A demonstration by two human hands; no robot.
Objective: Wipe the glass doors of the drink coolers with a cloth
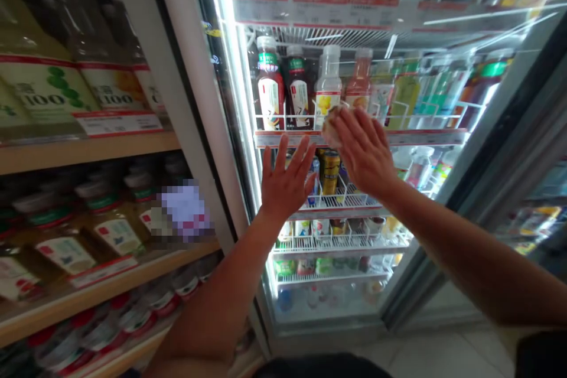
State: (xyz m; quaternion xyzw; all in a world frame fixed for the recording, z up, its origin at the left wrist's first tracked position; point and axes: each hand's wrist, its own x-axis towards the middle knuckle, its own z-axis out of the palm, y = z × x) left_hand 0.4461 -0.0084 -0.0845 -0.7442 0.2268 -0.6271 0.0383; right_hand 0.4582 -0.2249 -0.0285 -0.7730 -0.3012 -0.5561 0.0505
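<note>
In the head view, a lit drinks cooler stands in front of me behind a glass door (pixel 328 307). My left hand (pixel 287 180) is raised at the pane with fingers spread, holding nothing. Higher and to the right, my right hand (pixel 365 150) presses a crumpled light-coloured cloth (pixel 330 132) flat to the glass. Most of the cloth is hidden under the palm and fingers. Behind the pane, near the cloth, are a clear bottle with a yellow label (pixel 328 80) and dark-red juice bottles (pixel 270 88).
On the left, a wooden shelf unit (pixel 88 153) holds rows of large juice bottles (pixel 48 82) and smaller green-collared bottles (pixel 110 224). The door's dark frame (pixel 469 159) slants along the right. Pale floor tiles (pixel 443 348) show at the lower right.
</note>
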